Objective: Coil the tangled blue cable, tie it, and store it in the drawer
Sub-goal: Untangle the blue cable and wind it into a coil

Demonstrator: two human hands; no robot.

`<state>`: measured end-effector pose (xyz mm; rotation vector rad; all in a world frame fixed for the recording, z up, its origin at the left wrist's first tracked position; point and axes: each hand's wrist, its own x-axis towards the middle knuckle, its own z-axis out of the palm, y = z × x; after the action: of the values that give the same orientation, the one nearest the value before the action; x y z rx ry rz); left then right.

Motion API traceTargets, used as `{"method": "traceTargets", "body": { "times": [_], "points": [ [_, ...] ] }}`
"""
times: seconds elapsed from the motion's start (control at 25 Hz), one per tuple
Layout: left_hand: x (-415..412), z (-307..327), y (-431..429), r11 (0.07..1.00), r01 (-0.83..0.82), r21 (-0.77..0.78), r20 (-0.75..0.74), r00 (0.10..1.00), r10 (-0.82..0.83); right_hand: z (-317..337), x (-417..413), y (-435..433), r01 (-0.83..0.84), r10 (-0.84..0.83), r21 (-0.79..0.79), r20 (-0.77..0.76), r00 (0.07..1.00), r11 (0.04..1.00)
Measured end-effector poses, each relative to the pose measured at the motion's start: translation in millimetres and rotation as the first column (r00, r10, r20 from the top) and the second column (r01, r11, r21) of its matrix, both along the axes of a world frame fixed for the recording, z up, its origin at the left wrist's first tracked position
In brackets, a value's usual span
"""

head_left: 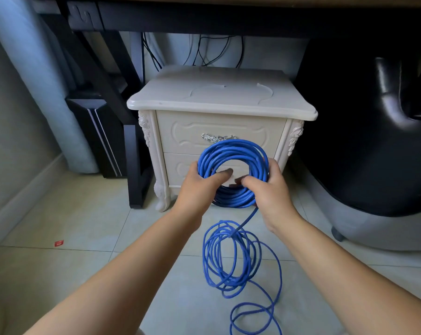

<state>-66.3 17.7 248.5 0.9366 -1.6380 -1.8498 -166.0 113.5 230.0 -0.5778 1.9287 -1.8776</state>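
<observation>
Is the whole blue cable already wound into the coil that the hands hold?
No, loose loops trail from the coil onto the floor tiles.

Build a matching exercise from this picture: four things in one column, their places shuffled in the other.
Things
1. wound coil
2. loose cable loops
3. silver handle
4. red scrap

Places
A. on the top drawer
B. alone on the floor tiles, far left
C. gripped by left hand and right hand
D. on the floor between the forearms

Pairs: 1-C, 2-D, 3-A, 4-B
</observation>
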Motion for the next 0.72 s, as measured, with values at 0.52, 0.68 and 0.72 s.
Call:
{"method": "traceTargets", "body": {
  "times": [0.52,0.68,0.72],
  "points": [
    [10.3,3.4,-5.4,0.650,0.252,-0.717,0.204,0.967,-0.150,20.0,7.3,15.2,0.043,0.294,0.435,-0.675,0.677,0.899],
    [8.0,3.8,-2.4,0.778,0.165,-0.606,0.108,0.986,-0.125,21.0,6.8,11.8,-0.012,0.218,0.334,-0.588,0.779,0.943],
    [7.6,4.4,-2.1,0.806,0.147,-0.573,0.082,0.989,-0.122,21.7,5.8,10.2,-0.020,0.195,0.312,-0.543,0.817,0.950]
  ]
}}
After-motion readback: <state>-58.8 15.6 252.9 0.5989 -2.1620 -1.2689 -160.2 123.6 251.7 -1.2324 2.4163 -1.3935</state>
